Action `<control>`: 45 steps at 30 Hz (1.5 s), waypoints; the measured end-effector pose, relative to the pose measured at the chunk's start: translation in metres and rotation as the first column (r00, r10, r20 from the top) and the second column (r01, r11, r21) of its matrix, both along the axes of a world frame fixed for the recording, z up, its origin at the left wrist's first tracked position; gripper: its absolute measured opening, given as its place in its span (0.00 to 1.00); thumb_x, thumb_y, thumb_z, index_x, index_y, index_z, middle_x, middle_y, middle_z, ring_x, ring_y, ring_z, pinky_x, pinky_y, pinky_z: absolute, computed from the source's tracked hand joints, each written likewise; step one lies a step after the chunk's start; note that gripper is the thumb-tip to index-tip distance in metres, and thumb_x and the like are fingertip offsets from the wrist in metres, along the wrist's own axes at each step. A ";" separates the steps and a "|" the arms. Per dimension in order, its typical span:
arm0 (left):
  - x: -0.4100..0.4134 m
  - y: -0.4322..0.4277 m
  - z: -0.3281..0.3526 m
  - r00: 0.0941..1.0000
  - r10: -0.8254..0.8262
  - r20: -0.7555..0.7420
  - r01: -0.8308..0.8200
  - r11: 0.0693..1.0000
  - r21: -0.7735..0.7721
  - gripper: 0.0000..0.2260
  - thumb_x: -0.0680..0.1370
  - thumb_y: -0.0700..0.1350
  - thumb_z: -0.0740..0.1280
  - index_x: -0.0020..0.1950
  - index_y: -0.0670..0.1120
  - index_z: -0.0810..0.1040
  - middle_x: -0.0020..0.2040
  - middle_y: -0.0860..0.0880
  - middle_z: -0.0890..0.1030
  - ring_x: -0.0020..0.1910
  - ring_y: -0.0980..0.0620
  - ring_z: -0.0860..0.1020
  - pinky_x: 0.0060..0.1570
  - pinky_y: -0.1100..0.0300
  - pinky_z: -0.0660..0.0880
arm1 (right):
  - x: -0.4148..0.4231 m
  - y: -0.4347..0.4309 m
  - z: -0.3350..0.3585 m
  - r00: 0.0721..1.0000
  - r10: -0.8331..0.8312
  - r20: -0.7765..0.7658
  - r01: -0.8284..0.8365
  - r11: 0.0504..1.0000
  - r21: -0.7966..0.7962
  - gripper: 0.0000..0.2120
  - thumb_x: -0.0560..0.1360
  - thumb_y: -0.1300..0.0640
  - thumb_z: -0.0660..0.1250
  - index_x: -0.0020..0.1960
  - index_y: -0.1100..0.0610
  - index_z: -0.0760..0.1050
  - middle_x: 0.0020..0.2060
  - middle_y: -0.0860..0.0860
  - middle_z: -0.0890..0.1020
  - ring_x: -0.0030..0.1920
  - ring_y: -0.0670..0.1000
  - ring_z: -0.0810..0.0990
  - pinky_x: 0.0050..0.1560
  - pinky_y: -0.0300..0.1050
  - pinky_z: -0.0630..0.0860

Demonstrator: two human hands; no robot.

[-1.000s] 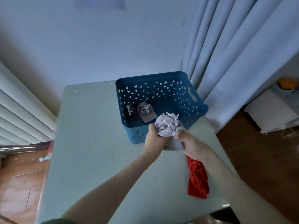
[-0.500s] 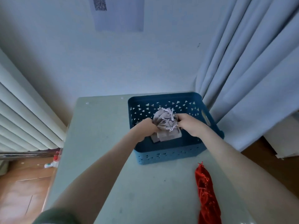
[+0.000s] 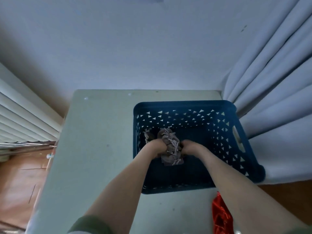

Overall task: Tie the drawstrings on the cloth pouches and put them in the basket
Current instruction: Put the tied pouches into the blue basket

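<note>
While gripped — pouches (image 3: 170,147) lengthwise toward viewer.

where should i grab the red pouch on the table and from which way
Pinch the red pouch across its narrow upper tip, near the basket, coming from above with the right hand. It lies flat and long on the table at that arm's side, and its lower part is cut off by the frame, so the tip is probably the surest hold.

Pale table (image 3: 94,149), curtain (image 3: 270,98), radiator (image 3: 22,119).
</note>
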State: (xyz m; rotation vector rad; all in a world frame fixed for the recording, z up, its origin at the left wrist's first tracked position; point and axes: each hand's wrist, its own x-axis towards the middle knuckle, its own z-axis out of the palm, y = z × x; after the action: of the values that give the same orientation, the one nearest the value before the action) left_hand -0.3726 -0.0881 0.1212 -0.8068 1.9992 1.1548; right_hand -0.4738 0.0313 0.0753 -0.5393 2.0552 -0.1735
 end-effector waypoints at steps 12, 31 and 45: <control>0.036 0.036 0.054 0.978 -0.060 -0.198 0.010 0.970 -0.243 0.15 0.81 0.38 0.56 0.66 0.35 0.71 0.65 0.38 0.74 0.61 0.43 0.74 0.51 0.56 0.68 | 0.028 0.028 0.066 0.965 -0.025 -0.260 0.018 0.999 -0.029 0.22 0.72 0.59 0.71 0.65 0.57 0.70 0.61 0.55 0.74 0.59 0.55 0.74 0.54 0.44 0.72; 0.135 0.203 -0.004 0.869 -0.446 -0.215 0.407 0.890 -0.204 0.12 0.79 0.43 0.58 0.57 0.37 0.74 0.57 0.40 0.79 0.51 0.43 0.78 0.47 0.58 0.73 | 0.183 0.259 0.045 0.787 -0.584 -0.200 0.450 0.765 -0.461 0.27 0.67 0.53 0.75 0.56 0.54 0.61 0.47 0.49 0.69 0.50 0.50 0.71 0.47 0.43 0.68; 0.138 0.273 -0.062 0.953 -0.299 0.050 0.276 0.925 0.261 0.04 0.76 0.37 0.66 0.49 0.41 0.75 0.39 0.48 0.78 0.46 0.51 0.78 0.51 0.58 0.77 | 0.213 0.325 -0.045 0.911 -0.358 -0.202 0.268 0.890 -0.368 0.04 0.73 0.60 0.66 0.43 0.54 0.72 0.42 0.50 0.73 0.45 0.52 0.75 0.41 0.35 0.67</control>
State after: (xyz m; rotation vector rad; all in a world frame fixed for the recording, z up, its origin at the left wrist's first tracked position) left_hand -0.2350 0.1850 0.0589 -0.4109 1.7802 1.1466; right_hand -0.2605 0.3560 0.0299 -0.4420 2.3871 -0.6881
